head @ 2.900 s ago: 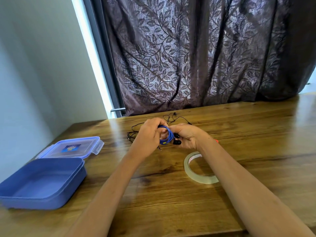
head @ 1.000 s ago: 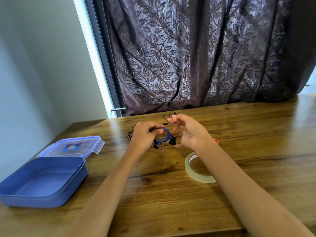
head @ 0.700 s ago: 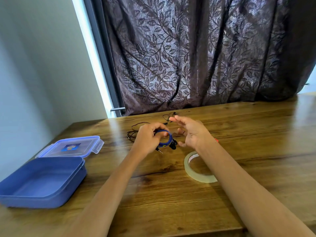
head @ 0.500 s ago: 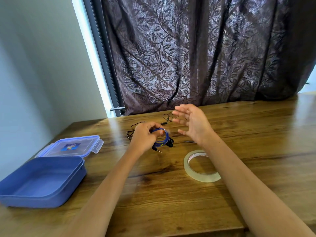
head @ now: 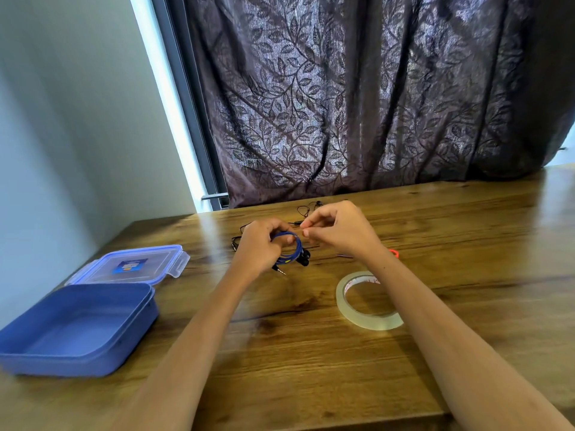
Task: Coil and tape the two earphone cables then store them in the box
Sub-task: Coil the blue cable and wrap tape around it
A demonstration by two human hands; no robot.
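Observation:
My left hand (head: 256,248) grips a coiled blue earphone cable (head: 294,248) just above the table; its black earbuds (head: 303,259) and jack plug hang below the coil. My right hand (head: 339,233) hovers right of the coil with curled fingers, thumb and forefinger tips together; nothing shows between them. A loose black earphone cable (head: 306,208) lies on the table behind both hands, partly hidden. A clear tape roll (head: 342,301) lies flat under my right forearm. The open blue box (head: 133,325) sits at the left, its clear lid (head: 130,265) behind it.
The wooden table (head: 311,368) ends at a near edge bottom right. A small red object (head: 394,252) peeks out beside my right wrist. A dark leaf-patterned curtain (head: 357,104) hangs behind the table, and a wall stands at the left.
My right hand let go of the coil, lifted away with spread fingers, then came back beside it with fingertips pinched together. My left hand has kept hold of the blue coil.

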